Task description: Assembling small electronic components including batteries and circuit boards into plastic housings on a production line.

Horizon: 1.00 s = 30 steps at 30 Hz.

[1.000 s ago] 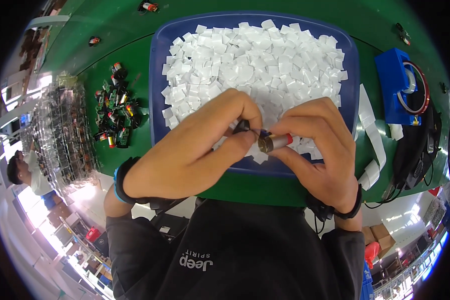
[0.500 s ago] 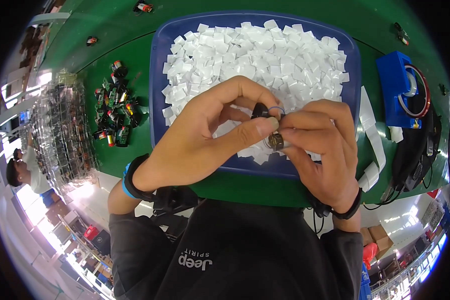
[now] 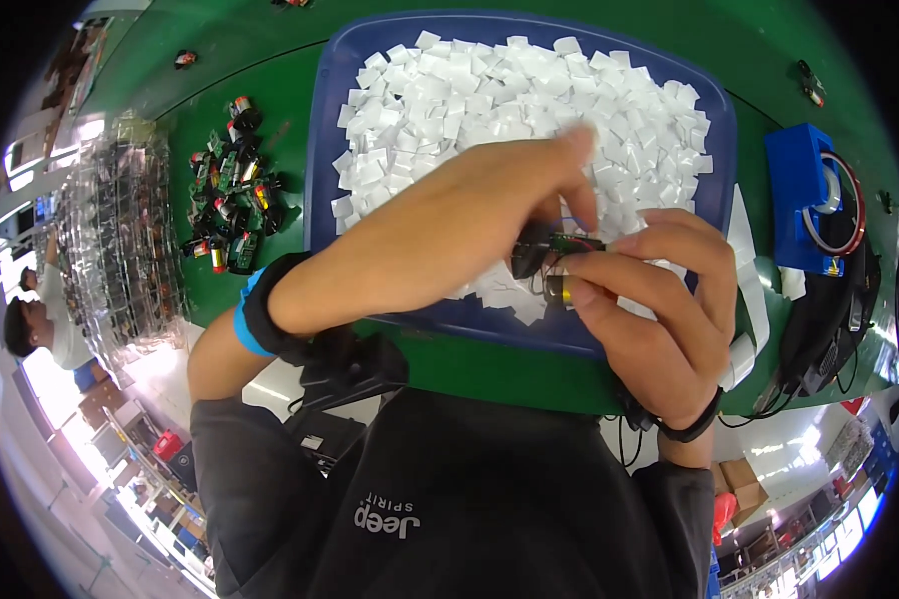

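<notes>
- head view: a small electronic assembly (image 3: pixel 577 243) is held up between the two hands, above the near, right-hand part of a blue tub (image 3: pixel 322 170).
- it shows a black round part (image 3: pixel 532 254) at its left, a narrow circuit board (image 3: pixel 569 242), thin wires and a short cylinder (image 3: pixel 559 290) with a yellow band below.
- the right hand (image 3: pixel 664 299) has its thumb and forefinger pinched together on the assembly; its other fingers are bent, loosely spread.
- the left hand (image 3: pixel 504 205) reaches across the tub, blurred, one finger stretched out past the assembly; another bends down beside the black round part, and i cannot tell whether it grips.
- the tub is filled with small white squares (image 3: pixel 449 90) and sits on a green table (image 3: pixel 440 371).
- left of the tub lies a pile of similar assemblies (image 3: pixel 232 190); beyond it stands clear plastic packaging (image 3: pixel 120 240) in rows.
- right of the tub are a white strip (image 3: pixel 752 250), a blue tape dispenser (image 3: pixel 791 190) and a black bag (image 3: pixel 824 319).
- another person (image 3: pixel 65 319) shows at the far left.
</notes>
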Available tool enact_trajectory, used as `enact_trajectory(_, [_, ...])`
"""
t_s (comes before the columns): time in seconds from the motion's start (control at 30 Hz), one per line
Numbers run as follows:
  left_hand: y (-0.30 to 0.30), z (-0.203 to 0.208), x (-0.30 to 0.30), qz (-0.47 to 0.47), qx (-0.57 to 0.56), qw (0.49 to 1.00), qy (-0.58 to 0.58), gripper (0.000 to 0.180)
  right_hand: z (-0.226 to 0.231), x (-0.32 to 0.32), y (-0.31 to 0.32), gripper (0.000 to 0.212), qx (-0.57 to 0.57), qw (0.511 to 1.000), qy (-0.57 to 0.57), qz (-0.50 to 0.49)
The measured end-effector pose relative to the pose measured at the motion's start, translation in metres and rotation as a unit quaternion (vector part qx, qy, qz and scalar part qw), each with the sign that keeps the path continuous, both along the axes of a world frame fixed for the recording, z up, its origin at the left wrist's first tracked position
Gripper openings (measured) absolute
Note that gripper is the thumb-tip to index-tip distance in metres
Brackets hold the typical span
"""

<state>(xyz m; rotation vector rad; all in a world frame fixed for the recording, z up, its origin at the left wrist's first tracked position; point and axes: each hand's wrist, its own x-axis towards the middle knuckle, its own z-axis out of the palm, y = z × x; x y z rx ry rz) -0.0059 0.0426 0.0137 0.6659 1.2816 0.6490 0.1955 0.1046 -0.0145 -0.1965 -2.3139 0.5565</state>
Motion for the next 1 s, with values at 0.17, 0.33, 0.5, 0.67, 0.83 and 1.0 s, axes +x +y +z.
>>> enact_trajectory(0.17, [-0.025,0.011,0.008,0.016,0.143,0.983,0.113,0.020,-0.002,0.003,-0.001,0.032,-0.065,0.997,-0.026,-0.021])
enact_trajectory(0.33, [-0.031,0.007,0.006,-0.012,0.204,0.960,0.190,0.022,-0.001,0.007,-0.001,0.037,-0.161,0.986,-0.049,0.014])
enact_trajectory(0.5, [-0.033,0.007,0.006,0.012,0.235,0.956,0.174,0.024,0.004,0.004,-0.003,0.033,-0.261,0.965,-0.018,0.013])
enact_trajectory(0.67, [-0.031,0.015,0.009,0.115,0.091,0.988,-0.049,0.028,0.006,0.002,-0.006,0.030,-0.214,0.977,0.007,0.007])
enact_trajectory(0.83, [-0.028,0.016,0.004,0.074,0.073,0.992,-0.074,0.032,0.008,0.002,-0.009,0.029,-0.104,0.994,0.018,-0.016])
enact_trajectory(1.0, [-0.030,0.012,0.012,0.065,0.093,0.993,-0.017,0.033,0.009,0.005,-0.009,0.031,-0.103,0.993,0.026,-0.057])
